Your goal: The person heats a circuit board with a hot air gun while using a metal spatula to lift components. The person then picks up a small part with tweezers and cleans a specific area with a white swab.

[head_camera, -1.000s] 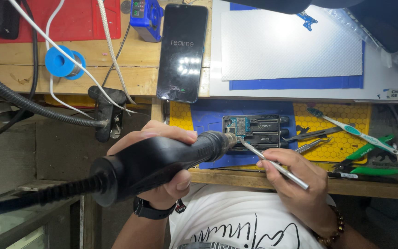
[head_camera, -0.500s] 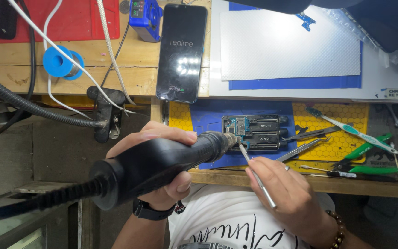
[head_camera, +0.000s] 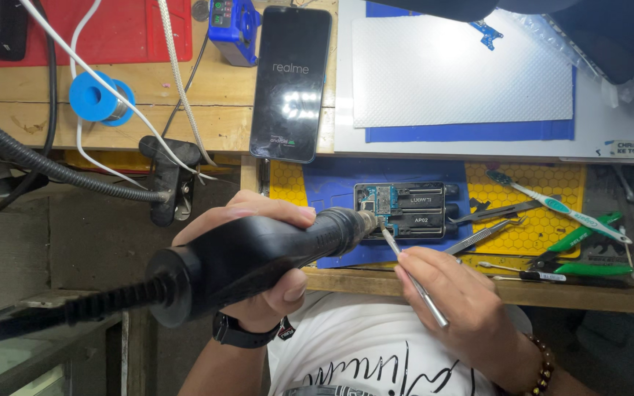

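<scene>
My left hand [head_camera: 262, 290] grips a thick black hot-air handle [head_camera: 251, 253] with a corrugated hose. Its nozzle points right at a small circuit board [head_camera: 379, 199] clamped in a black holder [head_camera: 416, 213] on a blue mat. My right hand [head_camera: 464, 308] holds thin metal tweezers [head_camera: 412, 275] like a pen, and their tip touches the board just below the nozzle. A watch sits on my left wrist, a bead bracelet on my right.
A black phone [head_camera: 291, 81] with a lit screen lies on the wooden shelf. A blue solder spool [head_camera: 100, 97], white cables and a red mat are at the upper left. Spare tweezers [head_camera: 489, 213], a toothbrush [head_camera: 552, 205] and green-handled pliers [head_camera: 577, 242] lie to the right on the yellow honeycomb mat.
My right hand has swung the tweezers steeper, so their rear end points down toward me. The tip stays at the board and the hot-air handle holds its place.
</scene>
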